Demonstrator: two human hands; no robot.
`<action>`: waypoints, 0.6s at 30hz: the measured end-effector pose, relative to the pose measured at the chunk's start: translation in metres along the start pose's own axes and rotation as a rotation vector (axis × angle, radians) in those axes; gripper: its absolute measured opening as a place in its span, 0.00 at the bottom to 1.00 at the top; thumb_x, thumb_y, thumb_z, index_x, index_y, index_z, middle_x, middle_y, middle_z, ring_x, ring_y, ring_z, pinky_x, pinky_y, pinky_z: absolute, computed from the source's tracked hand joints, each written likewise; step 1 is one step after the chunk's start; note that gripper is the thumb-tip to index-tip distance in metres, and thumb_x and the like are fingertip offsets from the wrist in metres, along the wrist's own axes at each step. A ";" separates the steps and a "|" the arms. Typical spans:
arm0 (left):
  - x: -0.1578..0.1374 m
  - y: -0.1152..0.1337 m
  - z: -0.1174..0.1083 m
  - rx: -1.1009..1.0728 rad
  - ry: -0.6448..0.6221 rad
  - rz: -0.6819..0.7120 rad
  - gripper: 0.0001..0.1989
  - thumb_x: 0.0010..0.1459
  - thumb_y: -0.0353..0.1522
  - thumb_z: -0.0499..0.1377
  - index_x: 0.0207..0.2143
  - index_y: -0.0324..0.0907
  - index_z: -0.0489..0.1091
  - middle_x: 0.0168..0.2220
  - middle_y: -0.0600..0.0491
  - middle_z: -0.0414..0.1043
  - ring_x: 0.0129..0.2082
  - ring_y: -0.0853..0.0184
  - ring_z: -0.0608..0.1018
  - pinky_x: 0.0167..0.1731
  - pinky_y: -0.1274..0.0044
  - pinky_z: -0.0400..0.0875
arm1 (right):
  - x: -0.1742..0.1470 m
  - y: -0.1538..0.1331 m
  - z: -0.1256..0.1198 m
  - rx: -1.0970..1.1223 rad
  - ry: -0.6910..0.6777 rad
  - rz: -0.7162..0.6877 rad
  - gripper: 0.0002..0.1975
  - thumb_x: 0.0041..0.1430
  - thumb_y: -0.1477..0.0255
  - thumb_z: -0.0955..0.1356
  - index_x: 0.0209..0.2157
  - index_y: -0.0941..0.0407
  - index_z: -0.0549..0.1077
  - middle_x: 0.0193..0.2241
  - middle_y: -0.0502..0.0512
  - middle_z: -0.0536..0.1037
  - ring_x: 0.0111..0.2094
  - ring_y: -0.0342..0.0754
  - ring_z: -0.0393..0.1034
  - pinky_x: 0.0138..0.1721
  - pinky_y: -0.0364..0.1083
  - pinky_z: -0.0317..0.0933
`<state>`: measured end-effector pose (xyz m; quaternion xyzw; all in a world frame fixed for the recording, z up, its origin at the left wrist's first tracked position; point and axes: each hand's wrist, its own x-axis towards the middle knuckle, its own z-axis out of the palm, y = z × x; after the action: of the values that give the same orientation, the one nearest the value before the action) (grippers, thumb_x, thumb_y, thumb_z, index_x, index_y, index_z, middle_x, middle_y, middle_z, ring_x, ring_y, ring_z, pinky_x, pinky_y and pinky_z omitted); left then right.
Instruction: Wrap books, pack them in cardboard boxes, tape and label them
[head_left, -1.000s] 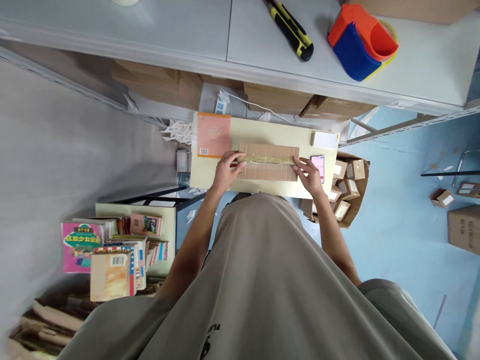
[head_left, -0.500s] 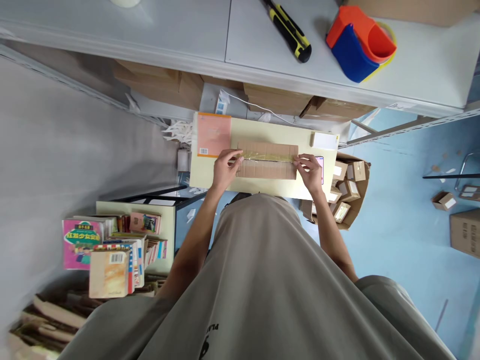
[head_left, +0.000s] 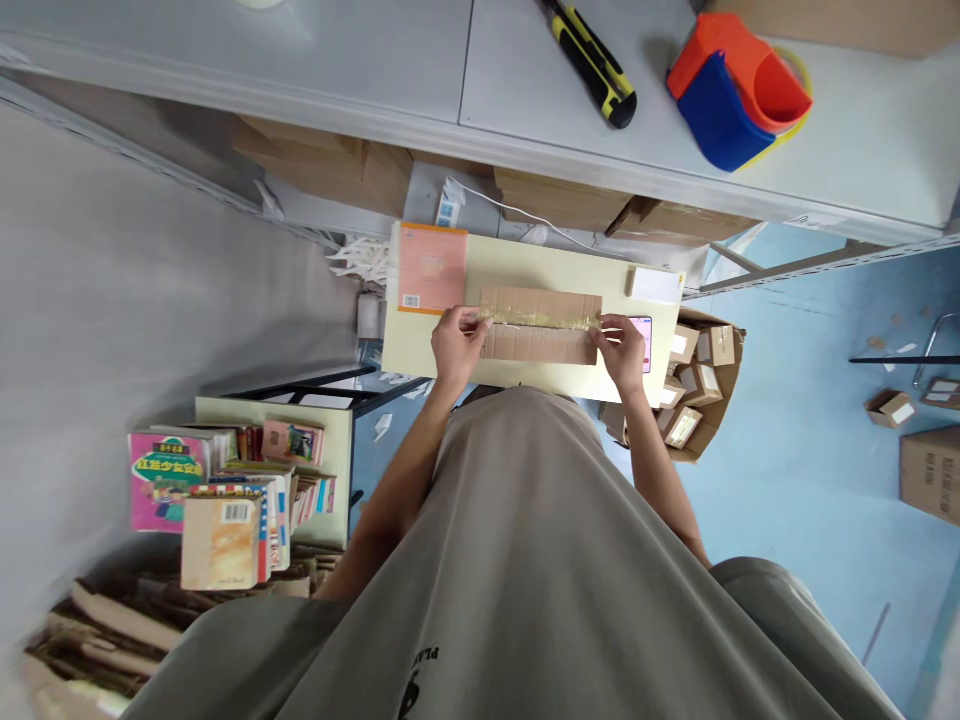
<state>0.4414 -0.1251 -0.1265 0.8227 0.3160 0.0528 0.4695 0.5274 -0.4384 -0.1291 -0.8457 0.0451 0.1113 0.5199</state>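
A small cardboard box [head_left: 540, 346] lies on the pale yellow table, its long seam running left to right. A shiny, yellowish strip of packing tape [head_left: 536, 312] stretches along the seam, somewhat wrinkled. My left hand [head_left: 457, 345] pinches the strip's left end at the box edge, thumb and fingers together. At the opposite edge my right hand [head_left: 622, 350] pinches the right end in the same way. How firmly the tape sticks to the cardboard I cannot tell. Partly behind my right hand lies a phone [head_left: 642, 342] with a lit pink screen.
On the table [head_left: 420, 345] are an orange-pink book [head_left: 433, 268] and a white box [head_left: 655, 285]. The grey shelf above holds a utility knife [head_left: 592, 65] and a tape dispenser [head_left: 731, 95]. A carton of small boxes [head_left: 701, 385] stands right; stacked books [head_left: 221, 545] are at left.
The view has shifted slightly. The strip now looks flatter and lies nearer the seam between my hands. Both hands keep their pinch at the box's two ends.
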 end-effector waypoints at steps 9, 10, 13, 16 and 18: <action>0.011 0.006 -0.007 0.043 -0.118 -0.097 0.12 0.63 0.34 0.74 0.43 0.47 0.73 0.39 0.51 0.85 0.42 0.58 0.88 0.51 0.67 0.83 | 0.007 -0.009 -0.006 -0.024 -0.106 0.070 0.26 0.57 0.45 0.78 0.45 0.51 0.79 0.45 0.60 0.86 0.41 0.55 0.82 0.46 0.57 0.81; 0.011 0.007 -0.009 0.068 -0.127 -0.081 0.13 0.63 0.34 0.74 0.44 0.47 0.74 0.42 0.49 0.85 0.44 0.57 0.88 0.52 0.66 0.83 | 0.005 -0.010 -0.006 -0.033 -0.113 0.053 0.26 0.58 0.45 0.77 0.45 0.51 0.79 0.46 0.60 0.86 0.41 0.56 0.82 0.46 0.57 0.81; 0.015 0.017 -0.013 0.151 -0.099 0.050 0.16 0.61 0.29 0.73 0.49 0.46 0.75 0.54 0.43 0.83 0.56 0.51 0.87 0.60 0.61 0.83 | -0.002 -0.014 -0.008 -0.072 -0.121 -0.017 0.25 0.64 0.45 0.74 0.48 0.51 0.79 0.51 0.63 0.85 0.42 0.56 0.83 0.46 0.60 0.82; 0.024 0.043 -0.015 0.168 -0.055 0.258 0.17 0.62 0.25 0.71 0.51 0.45 0.76 0.57 0.42 0.82 0.64 0.49 0.83 0.69 0.58 0.78 | 0.000 -0.027 -0.018 -0.138 -0.097 -0.132 0.20 0.70 0.50 0.72 0.51 0.50 0.82 0.56 0.64 0.83 0.46 0.58 0.84 0.51 0.62 0.83; 0.032 0.070 -0.013 0.129 -0.056 0.386 0.14 0.65 0.25 0.69 0.51 0.46 0.77 0.56 0.44 0.83 0.63 0.50 0.83 0.69 0.59 0.77 | 0.012 -0.044 -0.032 -0.190 -0.044 -0.248 0.18 0.72 0.54 0.71 0.53 0.50 0.83 0.56 0.64 0.83 0.50 0.60 0.84 0.57 0.64 0.82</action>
<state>0.4949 -0.1222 -0.0697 0.8975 0.1422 0.0986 0.4057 0.5520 -0.4463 -0.0792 -0.8876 -0.0816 0.0685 0.4481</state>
